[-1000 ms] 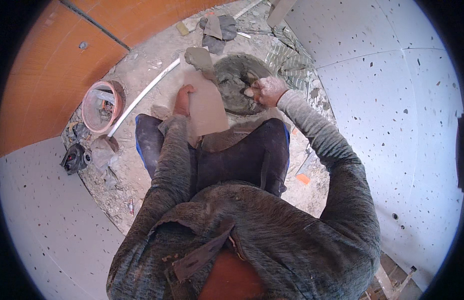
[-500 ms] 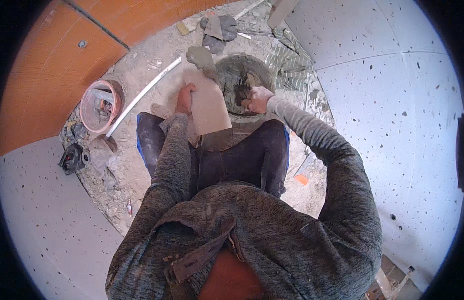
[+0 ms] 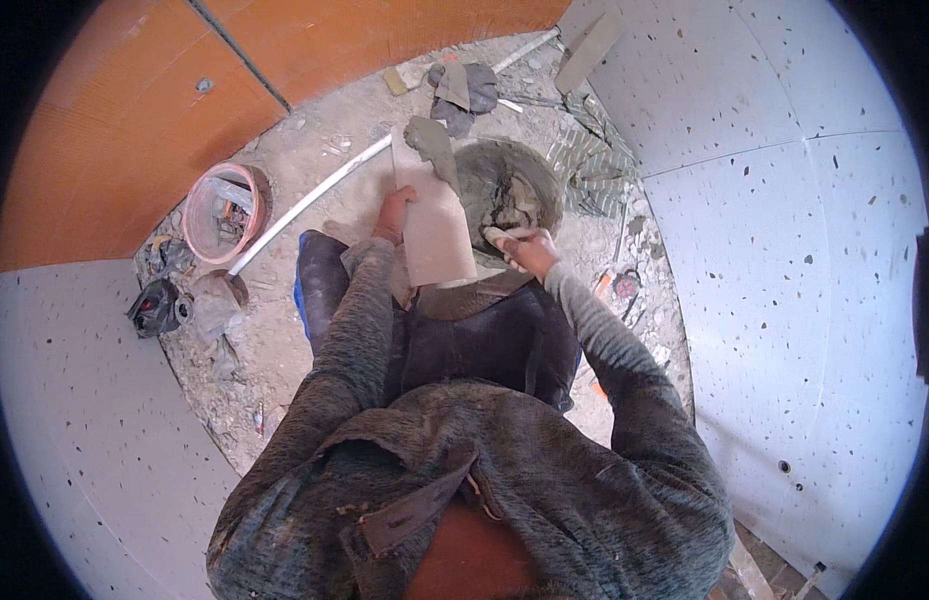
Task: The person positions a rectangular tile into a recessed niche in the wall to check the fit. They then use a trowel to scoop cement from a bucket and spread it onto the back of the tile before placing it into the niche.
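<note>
A beige tile point(image 3: 436, 240) stands tilted in front of me, its left edge gripped by my left hand point(image 3: 394, 213). Wet grey mortar point(image 3: 432, 148) covers the tile's far end. Right of the tile is a round, dark bucket point(image 3: 534, 158) with more grey mortar inside. My right hand point(image 3: 532, 253) is at the bucket's near side, its fingers closed round the pale handle of a trowel point(image 3: 498, 239). The trowel's blade is hard to tell from the mortar in the bucket.
A pinkish bucket point(image 3: 261, 205) with tools stands left, beside a long white pipe point(image 3: 309, 200). Dark bags point(image 3: 154, 308) lie near the left wall. Cloth point(image 3: 464, 92) and green-striped sheeting point(image 3: 592, 165) lie on the rubble-strewn floor. Orange and speckled white panels point(image 3: 784, 260) surround me.
My right hand has drawn back toward me from the middle of the bucket, and the trowel handle now shows. My left hand still holds the tile. The whole view has shifted slightly.
</note>
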The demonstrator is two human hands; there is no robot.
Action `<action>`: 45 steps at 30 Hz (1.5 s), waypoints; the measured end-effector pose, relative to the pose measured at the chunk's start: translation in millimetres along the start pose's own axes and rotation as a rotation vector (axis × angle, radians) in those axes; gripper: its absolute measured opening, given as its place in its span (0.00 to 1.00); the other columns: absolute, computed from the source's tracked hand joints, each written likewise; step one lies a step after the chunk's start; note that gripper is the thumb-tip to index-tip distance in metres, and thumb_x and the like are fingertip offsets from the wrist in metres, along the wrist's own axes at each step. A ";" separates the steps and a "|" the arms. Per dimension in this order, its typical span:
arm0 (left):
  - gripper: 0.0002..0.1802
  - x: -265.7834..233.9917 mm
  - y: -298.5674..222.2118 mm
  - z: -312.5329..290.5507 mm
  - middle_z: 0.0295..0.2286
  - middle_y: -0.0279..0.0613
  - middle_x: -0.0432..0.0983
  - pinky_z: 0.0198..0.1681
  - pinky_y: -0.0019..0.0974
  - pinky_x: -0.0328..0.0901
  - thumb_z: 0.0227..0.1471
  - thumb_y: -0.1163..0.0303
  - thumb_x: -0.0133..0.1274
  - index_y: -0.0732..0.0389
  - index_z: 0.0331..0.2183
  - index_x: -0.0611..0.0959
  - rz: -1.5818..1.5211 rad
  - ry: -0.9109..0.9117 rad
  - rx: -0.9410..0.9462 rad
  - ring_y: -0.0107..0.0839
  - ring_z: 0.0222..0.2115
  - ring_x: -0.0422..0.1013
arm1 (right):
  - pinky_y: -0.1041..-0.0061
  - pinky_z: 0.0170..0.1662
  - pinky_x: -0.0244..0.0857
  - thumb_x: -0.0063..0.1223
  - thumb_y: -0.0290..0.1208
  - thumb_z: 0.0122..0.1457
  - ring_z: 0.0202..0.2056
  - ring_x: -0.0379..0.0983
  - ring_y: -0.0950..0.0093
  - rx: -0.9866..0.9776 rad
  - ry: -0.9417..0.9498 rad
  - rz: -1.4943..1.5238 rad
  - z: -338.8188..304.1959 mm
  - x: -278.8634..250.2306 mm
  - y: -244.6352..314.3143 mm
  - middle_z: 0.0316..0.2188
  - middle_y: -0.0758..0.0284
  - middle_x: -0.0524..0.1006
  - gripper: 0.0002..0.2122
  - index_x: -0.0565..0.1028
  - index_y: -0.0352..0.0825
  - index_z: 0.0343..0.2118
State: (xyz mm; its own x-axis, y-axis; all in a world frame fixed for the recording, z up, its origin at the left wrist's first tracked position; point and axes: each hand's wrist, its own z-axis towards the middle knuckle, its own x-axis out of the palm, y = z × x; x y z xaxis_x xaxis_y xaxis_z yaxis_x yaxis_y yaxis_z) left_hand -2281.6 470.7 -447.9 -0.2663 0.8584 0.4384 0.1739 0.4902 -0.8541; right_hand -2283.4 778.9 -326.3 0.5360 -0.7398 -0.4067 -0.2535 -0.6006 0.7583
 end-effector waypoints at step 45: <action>0.24 145.9 -148.0 -135.8 0.40 0.47 0.77 0.47 0.44 0.73 0.59 0.60 0.45 0.66 0.51 0.75 -0.326 0.277 -0.069 0.41 0.39 0.77 | 0.53 0.49 0.70 0.62 0.36 0.54 0.45 0.76 0.46 -0.464 -0.610 -0.393 -123.6 27.7 -68.6 0.41 0.45 0.79 0.28 0.68 0.24 0.53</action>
State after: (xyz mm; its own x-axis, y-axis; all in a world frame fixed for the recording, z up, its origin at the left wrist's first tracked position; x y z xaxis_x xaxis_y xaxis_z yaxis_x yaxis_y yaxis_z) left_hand -2217.4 544.0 -219.5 -0.0545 0.6609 0.7485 0.1880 0.7430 -0.6424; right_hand -2151.7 837.0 -326.6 -0.0443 -0.6180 -0.7850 0.2857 -0.7607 0.5828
